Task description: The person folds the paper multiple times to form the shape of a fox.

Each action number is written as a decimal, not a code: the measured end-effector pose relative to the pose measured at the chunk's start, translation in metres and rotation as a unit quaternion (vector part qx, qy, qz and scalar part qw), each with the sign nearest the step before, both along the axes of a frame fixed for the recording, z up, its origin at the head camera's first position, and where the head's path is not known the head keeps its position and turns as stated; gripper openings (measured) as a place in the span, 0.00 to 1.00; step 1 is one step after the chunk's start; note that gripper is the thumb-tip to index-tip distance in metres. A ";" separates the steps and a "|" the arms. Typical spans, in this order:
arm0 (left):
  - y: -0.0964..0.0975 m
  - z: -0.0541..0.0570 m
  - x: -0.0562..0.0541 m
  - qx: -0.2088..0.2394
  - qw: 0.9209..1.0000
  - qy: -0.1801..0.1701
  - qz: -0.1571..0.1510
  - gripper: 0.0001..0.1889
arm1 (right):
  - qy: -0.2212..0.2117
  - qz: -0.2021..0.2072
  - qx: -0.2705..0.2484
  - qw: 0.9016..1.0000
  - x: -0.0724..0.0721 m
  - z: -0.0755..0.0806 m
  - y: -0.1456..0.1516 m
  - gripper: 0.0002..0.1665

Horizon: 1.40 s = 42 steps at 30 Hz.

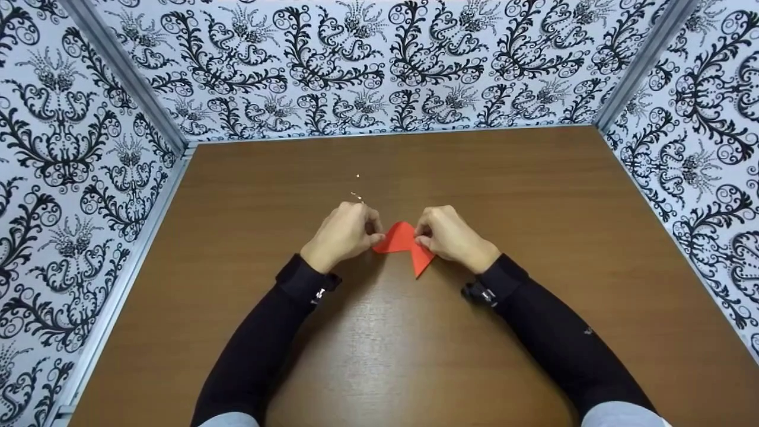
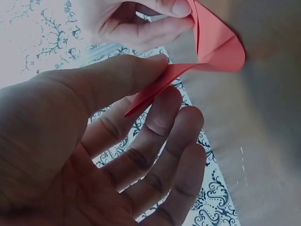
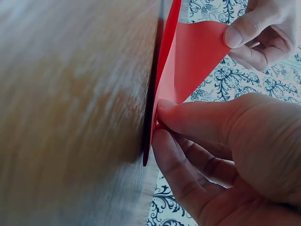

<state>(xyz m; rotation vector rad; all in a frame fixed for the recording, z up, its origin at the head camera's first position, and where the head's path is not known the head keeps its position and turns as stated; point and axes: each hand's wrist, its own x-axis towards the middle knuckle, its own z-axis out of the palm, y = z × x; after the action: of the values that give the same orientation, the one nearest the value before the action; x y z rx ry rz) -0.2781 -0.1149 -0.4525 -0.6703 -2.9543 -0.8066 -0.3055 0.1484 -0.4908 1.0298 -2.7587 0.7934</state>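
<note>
A folded piece of red paper (image 1: 398, 237) is held between both hands over the middle of the table. My left hand (image 1: 348, 232) pinches its left corner between thumb and fingers; in the left wrist view the thumb lies on top of the red paper (image 2: 216, 44). On the other side, my right hand (image 1: 452, 233) pinches the paper where it is folded, with a pointed flap hanging toward me. The right wrist view shows the red paper (image 3: 197, 56) bent up, one layer standing close along the tabletop, and the right thumb and index fingertip together at its fold.
The brown wooden table (image 1: 379, 367) has walls of black-and-white patterned covering (image 1: 332, 65) at the back and both sides. Metal rails (image 1: 133, 77) run along the corners. Small bright specks (image 1: 357, 196) show on the table beyond the left hand.
</note>
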 end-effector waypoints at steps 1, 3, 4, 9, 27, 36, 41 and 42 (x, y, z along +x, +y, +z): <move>0.001 -0.001 0.000 0.001 1.000 -0.003 -0.003 0.05 | 0.000 0.002 0.000 1.000 0.000 0.000 0.000 0.02; 0.003 -0.002 0.001 0.002 1.000 -0.010 -0.007 0.05 | -0.001 0.005 0.000 1.000 0.000 -0.001 0.000 0.02; 0.004 -0.002 0.002 0.001 1.000 -0.012 -0.009 0.06 | -0.002 0.007 -0.001 1.000 0.000 -0.002 0.000 0.03; 0.008 -0.006 0.004 0.002 0.999 -0.023 -0.022 0.06 | -0.012 0.012 -0.004 1.000 0.000 -0.001 0.001 0.08; 0.022 -0.022 0.007 0.028 0.997 -0.016 -0.072 0.07 | -0.022 0.015 0.010 1.000 -0.001 -0.003 0.002 0.11; 0.030 -0.029 0.011 0.044 0.995 0.006 -0.084 0.07 | -0.021 0.018 0.002 1.000 -0.001 -0.005 0.002 0.11; 0.032 -0.031 0.011 0.037 0.995 0.010 -0.090 0.05 | -0.032 0.013 -0.002 0.999 -0.002 -0.005 0.002 0.12; 0.032 -0.031 0.011 0.036 0.995 0.008 -0.093 0.05 | -0.033 0.012 -0.003 0.999 -0.002 -0.004 0.002 0.12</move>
<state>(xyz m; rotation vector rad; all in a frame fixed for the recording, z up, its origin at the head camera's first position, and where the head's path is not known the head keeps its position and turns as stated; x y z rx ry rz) -0.2674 -0.0832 -0.4830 -0.9536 -2.8631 -0.9106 -0.3073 0.1507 -0.4953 1.0555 -2.8014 0.8529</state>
